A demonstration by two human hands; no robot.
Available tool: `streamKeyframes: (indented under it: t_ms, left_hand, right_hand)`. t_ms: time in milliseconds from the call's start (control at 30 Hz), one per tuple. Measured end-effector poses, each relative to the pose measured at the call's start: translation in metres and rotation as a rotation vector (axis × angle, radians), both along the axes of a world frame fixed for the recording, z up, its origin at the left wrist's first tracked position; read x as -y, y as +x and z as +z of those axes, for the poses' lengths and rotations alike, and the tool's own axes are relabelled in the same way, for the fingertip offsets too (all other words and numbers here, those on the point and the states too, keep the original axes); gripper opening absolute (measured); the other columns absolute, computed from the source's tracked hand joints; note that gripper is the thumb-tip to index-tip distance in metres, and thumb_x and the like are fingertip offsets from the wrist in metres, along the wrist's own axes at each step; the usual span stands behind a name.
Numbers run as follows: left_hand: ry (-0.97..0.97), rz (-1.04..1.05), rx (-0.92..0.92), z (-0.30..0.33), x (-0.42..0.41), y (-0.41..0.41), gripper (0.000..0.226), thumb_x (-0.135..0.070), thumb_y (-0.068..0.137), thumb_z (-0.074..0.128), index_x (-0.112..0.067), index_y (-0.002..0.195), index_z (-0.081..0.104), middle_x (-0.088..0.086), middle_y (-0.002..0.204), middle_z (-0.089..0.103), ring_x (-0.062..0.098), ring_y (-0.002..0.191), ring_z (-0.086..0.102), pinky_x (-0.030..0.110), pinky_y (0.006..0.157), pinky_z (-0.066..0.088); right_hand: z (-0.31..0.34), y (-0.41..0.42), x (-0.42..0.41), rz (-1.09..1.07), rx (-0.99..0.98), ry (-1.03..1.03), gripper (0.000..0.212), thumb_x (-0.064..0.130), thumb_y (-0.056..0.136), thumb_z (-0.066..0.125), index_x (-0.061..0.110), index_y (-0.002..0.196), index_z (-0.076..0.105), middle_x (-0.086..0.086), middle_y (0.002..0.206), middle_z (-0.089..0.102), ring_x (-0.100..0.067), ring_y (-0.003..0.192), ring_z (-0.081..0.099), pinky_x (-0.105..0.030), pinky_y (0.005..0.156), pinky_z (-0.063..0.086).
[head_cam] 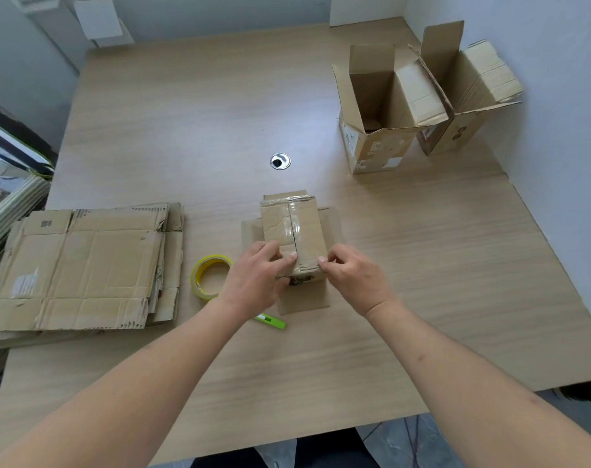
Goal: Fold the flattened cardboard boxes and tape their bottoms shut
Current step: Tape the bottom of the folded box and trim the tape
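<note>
Standing upside down near the middle of the table (422,265), the box (292,231), bottom flaps closed upward, top flaps splaying flat on the wood around it. Running along the centre seam, a strip of clear tape, already looking glossy and wrinkled. Pressing down at the near edge of the seam, the left hand (256,275), fingers curling over the box's near rim. Pinching at the same near edge just to the right, the right hand (351,275), thumb and fingertips closing on what is probably the tape end or the cardboard rim; too small to tell which.

Judging the step: smoothing the tape end down over the near edge. Doing it well likely means rubbing from the seam outward, folding the tail firmly onto the side wall, keeping the flaps butting together.

Lying just left of the box, the yellow tape roll (210,276); nearer the body, a green cutter (271,321). Waiting further left, the flattened boxes (81,265) in a stack.

Standing at the far right, two finished boxes (378,146), upright, flaps open; showing nothing inside the nearer one, interior of the farther one mostly hidden.
</note>
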State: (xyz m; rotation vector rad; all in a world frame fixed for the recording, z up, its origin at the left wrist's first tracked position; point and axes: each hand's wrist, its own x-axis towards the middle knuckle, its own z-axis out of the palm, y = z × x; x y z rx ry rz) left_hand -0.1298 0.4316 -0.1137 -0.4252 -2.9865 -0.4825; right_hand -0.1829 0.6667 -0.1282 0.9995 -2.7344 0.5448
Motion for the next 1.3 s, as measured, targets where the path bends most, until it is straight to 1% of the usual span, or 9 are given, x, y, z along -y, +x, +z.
streamKeyframes:
  t_ms: [133,300,433,533,767,900,1000,1100,1300]
  left_hand:
    - [0.119,-0.087,-0.053,-0.014,0.018,-0.003,0.028,-0.020,0.078,0.092,-0.019,0.104,0.081,0.007,0.108,0.070,0.031,0.108,0.072,0.043,0.075,0.063]
    - [0.129,-0.175,-0.146,-0.027,0.029,-0.001,0.020,-0.018,0.092,0.077,-0.019,0.112,0.081,0.013,0.140,0.064,0.028,0.115,0.072,0.032,0.071,0.061]
    - [0.058,-0.185,-0.268,-0.041,0.023,0.002,0.025,-0.014,0.099,0.065,-0.013,0.121,0.077,0.014,0.141,0.065,0.030,0.126,0.066,0.040,0.083,0.065]
    - [0.080,-0.152,-0.260,-0.046,0.017,0.003,0.030,-0.005,0.094,0.073,-0.012,0.123,0.076,0.012,0.141,0.065,0.030,0.128,0.065,0.043,0.085,0.064]
    - [0.138,-0.257,-0.113,-0.031,0.035,-0.011,0.044,-0.003,0.081,0.088,0.001,0.122,0.074,0.012,0.139,0.067,0.031,0.128,0.064,0.044,0.102,0.056]
    - [0.204,-0.212,-0.108,-0.036,0.033,-0.015,0.037,0.001,0.082,0.085,-0.002,0.118,0.077,0.009,0.134,0.070,0.030,0.125,0.066,0.048,0.093,0.061]
    - [0.173,-0.259,-0.083,-0.033,0.034,-0.019,0.044,-0.002,0.078,0.089,-0.001,0.120,0.075,0.010,0.136,0.069,0.033,0.128,0.065,0.047,0.099,0.058]
    - [0.048,-0.261,-0.026,-0.020,0.039,-0.022,0.066,0.002,0.067,0.092,0.000,0.129,0.069,0.014,0.144,0.063,0.034,0.131,0.062,0.048,0.111,0.049]
    - [-0.033,0.043,0.105,-0.009,0.046,-0.018,0.071,0.002,0.071,0.084,0.006,0.138,0.060,0.023,0.154,0.049,0.043,0.136,0.055,0.052,0.115,0.041]
  right_hand:
    - [-0.007,0.004,0.001,-0.096,-0.058,0.028,0.011,0.005,0.091,0.070,0.010,0.100,0.074,-0.004,0.075,0.050,-0.025,0.058,0.049,-0.030,0.038,0.037]
    - [-0.004,0.006,0.006,-0.117,-0.095,0.053,0.022,0.007,0.096,0.053,0.007,0.102,0.075,-0.004,0.074,0.051,-0.025,0.053,0.047,-0.029,0.035,0.036]
    - [0.006,0.002,0.010,-0.119,-0.014,0.084,0.019,0.000,0.080,0.078,0.006,0.097,0.072,-0.007,0.083,0.054,-0.027,0.055,0.050,-0.031,0.037,0.042]
    - [0.018,0.001,0.021,-0.097,0.063,0.131,0.030,0.021,0.069,0.090,0.012,0.087,0.068,-0.005,0.096,0.059,-0.026,0.074,0.060,-0.032,0.051,0.050]
    - [0.008,-0.003,0.033,-0.074,-0.207,0.135,0.027,0.014,0.092,0.064,0.022,0.067,0.068,0.004,0.069,0.052,-0.021,0.067,0.054,-0.027,0.046,0.027]
    - [0.009,-0.002,0.038,-0.134,-0.172,0.170,0.024,0.001,0.068,0.075,0.021,0.065,0.063,0.004,0.070,0.052,-0.022,0.069,0.056,-0.026,0.048,0.019]
    - [0.017,-0.003,0.040,-0.123,-0.011,0.221,0.038,0.033,0.060,0.093,0.022,0.078,0.061,0.003,0.083,0.056,-0.022,0.080,0.057,-0.025,0.049,0.027]
    - [0.020,0.000,0.057,-0.202,0.039,0.240,0.065,0.075,0.055,0.081,0.023,0.088,0.059,-0.001,0.092,0.057,-0.024,0.087,0.056,-0.031,0.055,0.041]
    - [0.013,0.004,0.089,-0.419,0.075,0.229,0.065,0.071,0.060,0.072,0.018,0.095,0.057,-0.009,0.097,0.054,-0.031,0.091,0.049,-0.042,0.074,0.048]
